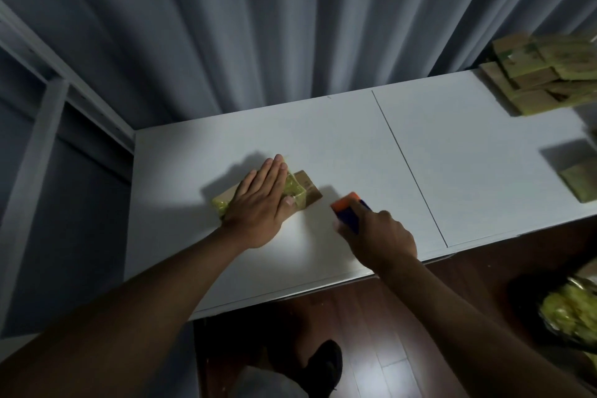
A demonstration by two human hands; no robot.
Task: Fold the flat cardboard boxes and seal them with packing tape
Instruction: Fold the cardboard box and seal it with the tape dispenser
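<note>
**Left palm flat on the taped box, tape dispenser in the right**

From my head view I see the small cardboard box (307,186) lying on the white table (355,145), toward its left half, wrapped across the middle with yellowish tape (292,189). My left hand (263,200) lies on top of it with the fingers straight and together, palm down — pressing, not gripping; the thumb runs along the near side of the box.

Just to the right of the box, apart from it, my right hand (378,233) is curled round a tape dispenser (350,207) with a blue body and an orange front end that points toward the box. The fingers are wrapped round its handle, so the hold looks firm; I cannot tell whether the orange end touches the table.

At the far right corner of the table sits a pile of taped boxes (542,74), and one more box (581,179) lies at the right edge — partly cut off. Grey curtains (258,26) hang behind the table. Below, a dark shoe (324,365) stands on the wooden floor (403,317).
</note>
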